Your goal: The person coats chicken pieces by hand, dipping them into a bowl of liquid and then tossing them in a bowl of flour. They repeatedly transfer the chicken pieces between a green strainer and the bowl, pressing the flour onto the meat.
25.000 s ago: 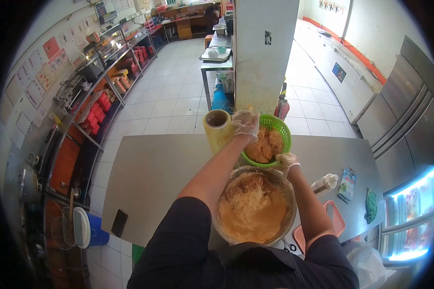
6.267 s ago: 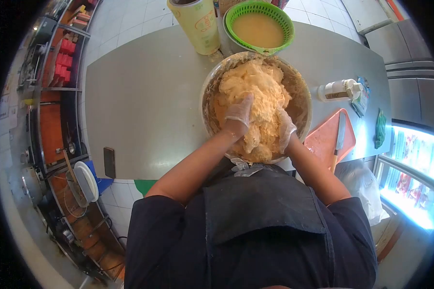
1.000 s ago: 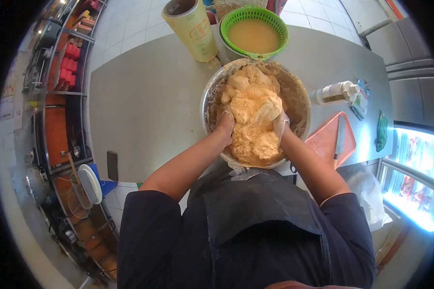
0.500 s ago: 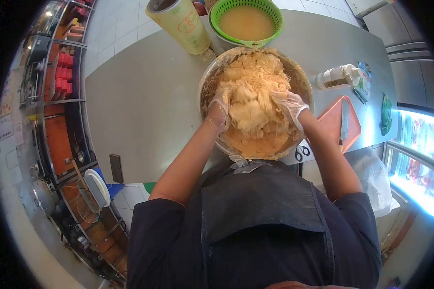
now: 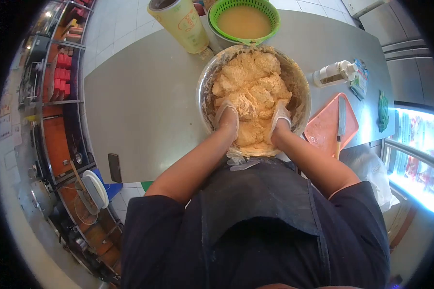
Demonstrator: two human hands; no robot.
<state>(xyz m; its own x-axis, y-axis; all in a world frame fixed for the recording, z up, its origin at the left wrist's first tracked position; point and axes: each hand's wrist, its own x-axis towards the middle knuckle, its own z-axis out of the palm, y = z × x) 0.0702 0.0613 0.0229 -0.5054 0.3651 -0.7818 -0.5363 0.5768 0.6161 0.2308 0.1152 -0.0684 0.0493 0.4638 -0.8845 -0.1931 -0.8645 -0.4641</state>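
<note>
A large metal bowl (image 5: 304, 89) stands at the table's near edge, filled with lumpy pieces coated in pale orange flour (image 5: 255, 72). Both hands wear thin clear gloves and are inside the bowl. My left hand (image 5: 227, 113) is at the left of the coated pieces, its fingers sunk among them and hidden. On the right side, my right hand (image 5: 280, 115) reaches into the same mass, fingers also buried. Behind the bowl, a green strainer (image 5: 275, 24) sits over another container holding cloudy liquid (image 5: 244, 22).
A yellow-green tub (image 5: 188, 29) stands behind the bowl at left. To the right are a white bottle (image 5: 333, 74), a packet (image 5: 359, 86), a green cloth (image 5: 383, 113) and a pink tray (image 5: 323, 125) with a knife (image 5: 341, 118). A phone (image 5: 114, 167) lies at the table's left edge.
Both hands have moved lower and closer together in the bowl. The pieces that were lifted and blurred now rest in the bowl. Scissors seen near the tray are now hidden by the right arm.
</note>
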